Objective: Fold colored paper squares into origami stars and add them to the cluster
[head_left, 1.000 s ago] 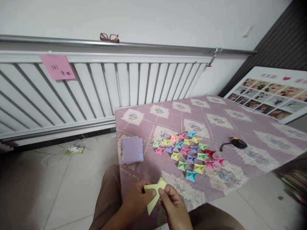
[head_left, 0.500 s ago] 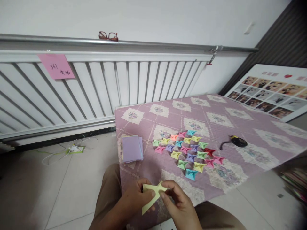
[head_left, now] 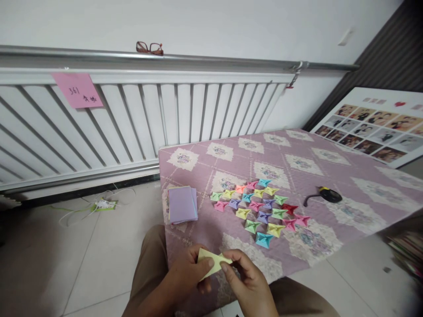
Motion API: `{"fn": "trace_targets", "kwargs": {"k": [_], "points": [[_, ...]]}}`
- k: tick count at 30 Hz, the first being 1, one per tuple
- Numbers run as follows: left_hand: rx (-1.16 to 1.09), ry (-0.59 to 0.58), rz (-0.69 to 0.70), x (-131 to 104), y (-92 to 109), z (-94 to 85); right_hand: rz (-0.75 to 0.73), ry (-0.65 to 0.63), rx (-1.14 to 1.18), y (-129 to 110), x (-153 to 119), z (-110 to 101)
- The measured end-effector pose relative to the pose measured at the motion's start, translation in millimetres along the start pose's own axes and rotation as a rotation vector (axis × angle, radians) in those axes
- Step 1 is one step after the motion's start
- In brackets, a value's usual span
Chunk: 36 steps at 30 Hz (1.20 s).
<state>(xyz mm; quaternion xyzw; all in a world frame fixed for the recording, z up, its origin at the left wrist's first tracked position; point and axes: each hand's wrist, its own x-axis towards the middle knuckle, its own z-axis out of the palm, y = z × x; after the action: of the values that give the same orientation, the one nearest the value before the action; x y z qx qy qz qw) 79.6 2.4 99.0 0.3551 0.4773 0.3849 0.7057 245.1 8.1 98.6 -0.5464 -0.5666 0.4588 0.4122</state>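
Between my two hands is a pale yellow sheet of folded paper (head_left: pixel 216 260), held just over the table's near edge. My left hand (head_left: pixel 190 268) pinches its left part, thumb lying on top. On the right tip, my right hand (head_left: pixel 246 273) closes thumb and forefinger around the paper. Ahead on the table stand several small folded paper boats (head_left: pixel 263 216) in rows, in pink, yellow, green, blue, purple and red. Left of them lies a stack of coloured paper (head_left: pixel 182 204) with a purple sheet uppermost.
A flowered purple cloth covers the table (head_left: pixel 208 169). A black object with a short strap (head_left: pixel 329 195) lies at the right. Behind stands a white radiator (head_left: pixel 185 110), with glasses (head_left: pixel 150 48) on the pipe above. A power strip (head_left: pixel 104 205) with cables rests on the floor.
The lower left flap of the yellow paper has swung up, so the paper now looks narrower and more triangular. Both hands stay nearly in place, still gripping it.
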Motion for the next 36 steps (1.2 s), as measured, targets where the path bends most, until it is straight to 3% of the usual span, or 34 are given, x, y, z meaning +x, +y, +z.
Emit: {"fn": "trace_targets", "kwargs": {"k": [10,21,30,36], "points": [[0.035,0.029,0.055,-0.4,-0.5,0.3,-0.152,0.025,-0.073,-5.7,-0.4,2.5],[-0.04,0.028,-0.009,-0.7,4.6,4.3,-0.342,0.06,-0.24,-5.0,-2.8,-1.6],[-0.013,0.073,-0.008,1.2,-2.4,2.1,-0.351,0.003,-0.244,0.8,-2.8,-5.5],[0.055,0.076,0.038,-1.8,3.4,2.2,-0.298,-0.078,-0.251,-0.3,-1.8,-9.6]]}}
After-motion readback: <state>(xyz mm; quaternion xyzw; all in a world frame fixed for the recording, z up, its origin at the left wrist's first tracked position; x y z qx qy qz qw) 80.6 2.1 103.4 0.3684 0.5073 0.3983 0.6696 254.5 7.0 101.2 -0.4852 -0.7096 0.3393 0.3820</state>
